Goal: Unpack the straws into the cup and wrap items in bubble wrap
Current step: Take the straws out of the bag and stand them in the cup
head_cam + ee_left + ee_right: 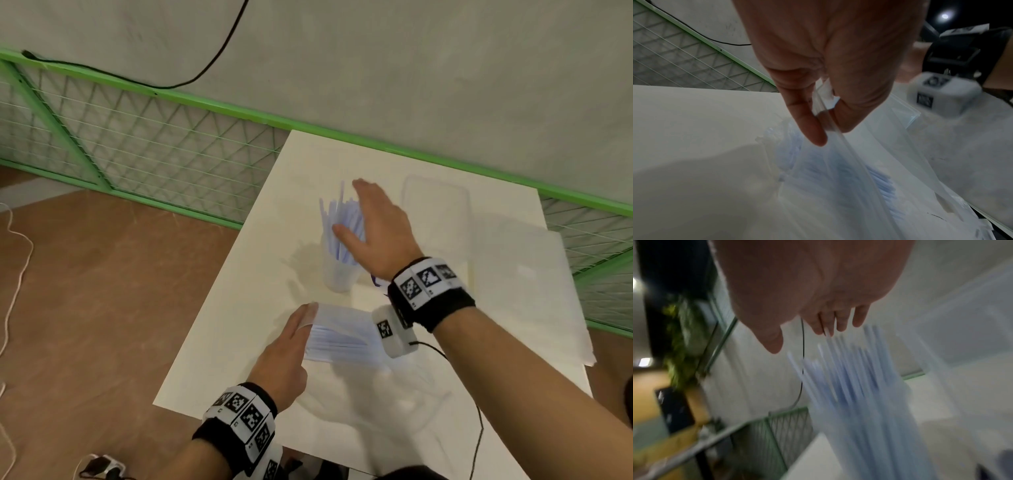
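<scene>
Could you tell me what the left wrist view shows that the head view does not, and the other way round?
Only the left wrist view shows the grip: the left hand pinches the bag by its clear top strip between thumb and fingertips.

Only the head view shows the cup of straws upright on the table, the right hand open beside them, and a clear lidded box further back.

Both show the bag with pale blue straws left inside, the table, the green fence and the right wrist's camera.
</scene>
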The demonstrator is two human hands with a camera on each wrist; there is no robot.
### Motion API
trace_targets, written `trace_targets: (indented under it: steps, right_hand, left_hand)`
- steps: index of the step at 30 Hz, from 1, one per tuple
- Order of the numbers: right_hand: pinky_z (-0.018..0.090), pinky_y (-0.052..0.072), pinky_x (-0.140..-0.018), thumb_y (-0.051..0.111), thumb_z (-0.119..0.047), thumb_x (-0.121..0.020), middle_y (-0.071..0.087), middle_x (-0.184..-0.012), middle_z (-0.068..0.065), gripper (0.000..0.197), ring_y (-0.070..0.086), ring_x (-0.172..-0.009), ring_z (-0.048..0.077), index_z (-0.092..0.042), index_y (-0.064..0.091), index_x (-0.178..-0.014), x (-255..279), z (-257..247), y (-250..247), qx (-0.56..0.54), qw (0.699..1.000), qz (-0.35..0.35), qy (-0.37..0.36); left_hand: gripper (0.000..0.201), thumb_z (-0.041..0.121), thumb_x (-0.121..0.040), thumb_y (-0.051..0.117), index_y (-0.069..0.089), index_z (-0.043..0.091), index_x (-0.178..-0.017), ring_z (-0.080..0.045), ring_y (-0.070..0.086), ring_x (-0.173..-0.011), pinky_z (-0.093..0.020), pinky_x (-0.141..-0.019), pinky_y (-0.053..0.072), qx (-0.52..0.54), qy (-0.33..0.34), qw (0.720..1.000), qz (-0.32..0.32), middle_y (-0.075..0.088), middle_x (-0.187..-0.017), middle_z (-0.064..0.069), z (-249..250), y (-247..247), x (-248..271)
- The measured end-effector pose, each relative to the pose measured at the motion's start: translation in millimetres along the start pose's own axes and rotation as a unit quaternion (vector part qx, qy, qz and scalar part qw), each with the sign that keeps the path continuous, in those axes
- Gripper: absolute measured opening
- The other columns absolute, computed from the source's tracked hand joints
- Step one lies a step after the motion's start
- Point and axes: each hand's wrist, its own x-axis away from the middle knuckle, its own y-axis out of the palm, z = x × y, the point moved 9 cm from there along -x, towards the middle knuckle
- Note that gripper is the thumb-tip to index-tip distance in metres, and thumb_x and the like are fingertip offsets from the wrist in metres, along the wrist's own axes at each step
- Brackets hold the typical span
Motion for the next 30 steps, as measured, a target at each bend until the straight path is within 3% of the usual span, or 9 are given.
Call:
trace_targets:
  steps: [4, 6, 8, 11, 14, 18, 22, 26, 30]
  right_hand:
    - [0.043, 0.006, -0.119, 0.019, -0.064, -0.091, 0.007, -0.164, -0.001, 0.081, -0.002, -0.15, 0.017, -0.015, 0.014, -0.155, 22, 4, 36, 0.119, 0.988, -0.095, -0.003]
    - [0.043, 0.007, -0.118, 0.024, -0.06, -0.094, 0.013, -0.163, -0.003, 0.073, 0.002, -0.15, 0.016, -0.019, 0.022, -0.153, 24, 0, 19, 0.059, 0.998, -0.037, 0.0]
    - [0.044, 0.023, -0.113, 0.039, -0.042, -0.094, 0.038, -0.152, 0.001, 0.053, 0.027, -0.144, 0.02, -0.018, 0.044, -0.14, 33, -15, -11, 0.001, 0.998, 0.061, -0.03]
    - [0.04, 0.05, -0.075, 0.045, -0.011, -0.078, 0.067, -0.099, 0.004, 0.029, 0.063, -0.089, 0.025, -0.012, 0.064, -0.099, 72, -60, -28, -0.068, 0.98, 0.112, -0.149]
    - [0.035, 0.05, -0.051, 0.038, -0.014, -0.073, 0.062, -0.07, -0.001, 0.023, 0.058, -0.061, 0.025, -0.017, 0.061, -0.077, 122, -81, 20, -0.063, 0.98, -0.032, -0.185]
    - [0.044, 0.051, -0.078, 0.04, -0.009, -0.088, 0.06, -0.113, 0.008, 0.034, 0.058, -0.1, 0.032, -0.013, 0.058, -0.116, 168, -31, 120, 0.045, 0.955, -0.288, -0.055]
    - [0.044, 0.044, -0.096, 0.045, -0.004, -0.09, 0.042, -0.141, 0.011, 0.052, 0.045, -0.121, 0.035, -0.007, 0.037, -0.141, 186, 17, 166, 0.138, 0.944, -0.297, 0.029]
    - [0.039, 0.056, -0.071, 0.076, -0.013, -0.069, 0.067, -0.107, 0.007, 0.043, 0.065, -0.091, 0.028, -0.011, 0.067, -0.111, 185, 24, 175, 0.169, 0.954, -0.244, 0.042]
    - [0.033, 0.056, -0.059, 0.088, -0.016, -0.045, 0.07, -0.089, 0.003, 0.051, 0.067, -0.073, 0.022, -0.014, 0.073, -0.094, 181, 22, 173, 0.177, 0.962, -0.202, 0.035]
  left_hand:
    - [0.101, -0.012, -0.076, 0.043, 0.005, 0.037, -0.155, -0.021, 0.06, -0.102, -0.034, -0.084, 0.053, -0.011, 0.009, 1.0, 0.003, -0.003, -0.16, 0.024, 1, 0, 0]
    - [0.101, -0.011, -0.076, 0.044, 0.004, 0.037, -0.155, -0.021, 0.06, -0.103, -0.034, -0.084, 0.053, -0.016, 0.01, 1.0, 0.002, -0.003, -0.16, 0.024, 1, -1, 0]
    - [0.102, -0.011, -0.076, 0.043, 0.004, 0.038, -0.155, -0.022, 0.06, -0.104, -0.033, -0.085, 0.052, -0.013, 0.009, 1.0, 0.0, -0.003, -0.16, 0.024, 1, 0, 0]
    - [0.102, -0.011, -0.075, 0.042, 0.006, 0.04, -0.154, -0.02, 0.061, -0.108, -0.031, -0.087, 0.052, -0.002, 0.003, 1.0, -0.005, -0.005, -0.158, 0.029, 3, 0, -2]
    - [0.097, -0.01, -0.076, 0.044, 0.013, 0.039, -0.153, -0.016, 0.061, -0.109, -0.03, -0.086, 0.052, -0.004, 0.023, 1.0, -0.009, -0.009, -0.154, 0.036, 9, 2, -1]
    - [0.103, -0.016, -0.076, 0.042, 0.007, 0.041, -0.154, -0.013, 0.054, -0.12, -0.026, -0.096, 0.048, 0.024, 0.02, 0.999, -0.024, -0.009, -0.154, 0.038, 15, 9, -2]
    - [0.104, -0.014, -0.076, 0.044, 0.004, 0.04, -0.155, -0.016, 0.058, -0.109, -0.028, -0.09, 0.051, 0.009, 0.027, 0.999, -0.028, -0.009, -0.157, 0.032, 21, 13, 0]
    - [0.103, -0.013, -0.076, 0.045, 0.004, 0.039, -0.154, -0.019, 0.06, -0.101, -0.032, -0.085, 0.053, -0.007, 0.03, 0.999, -0.026, -0.008, -0.158, 0.03, 20, 14, -1]
    - [0.104, -0.012, -0.075, 0.047, 0.002, 0.038, -0.155, -0.022, 0.06, -0.102, -0.037, -0.085, 0.053, -0.012, 0.029, 0.999, -0.024, -0.006, -0.158, 0.028, 18, 14, -1]
